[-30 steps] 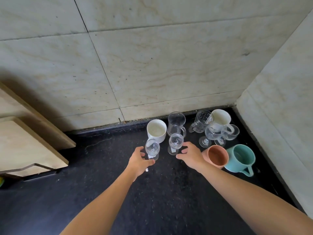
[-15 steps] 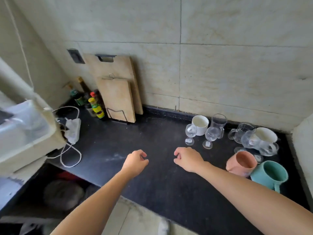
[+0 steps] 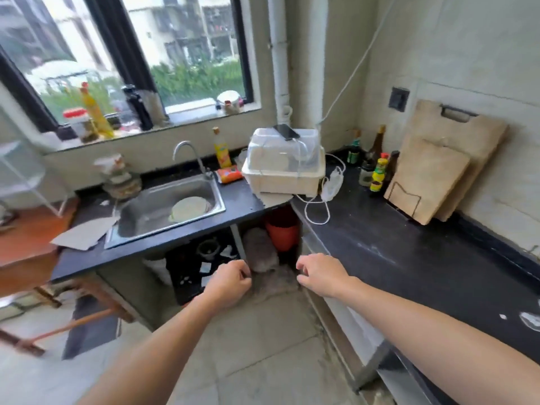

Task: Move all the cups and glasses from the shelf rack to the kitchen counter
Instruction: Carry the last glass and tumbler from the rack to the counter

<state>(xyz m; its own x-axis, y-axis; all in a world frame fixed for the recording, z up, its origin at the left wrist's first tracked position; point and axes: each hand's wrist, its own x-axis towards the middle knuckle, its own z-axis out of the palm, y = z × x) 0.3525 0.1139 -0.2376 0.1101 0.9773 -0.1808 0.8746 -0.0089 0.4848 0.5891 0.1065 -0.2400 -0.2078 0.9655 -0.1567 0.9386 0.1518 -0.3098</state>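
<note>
Head view: black L-shaped counter [image 3: 409, 258] across the middle and right, bare in its nearer part, with no cup or glass anywhere in sight and the shelf rack not identifiable. Farther back, steel sink [image 3: 163, 211] with a pale plate in it, lidded white plastic box [image 3: 283, 168] at the counter's corner with a phone on top, two wooden cutting boards [image 3: 438, 171] leaning on the right wall, small bottles [image 3: 377, 171] just beside them. Nearest, left hand [image 3: 229, 287] and right hand [image 3: 321, 276] out over the floor in front of the open cabinet, apart from each other, fingers loosely curled, both holding nothing
</note>
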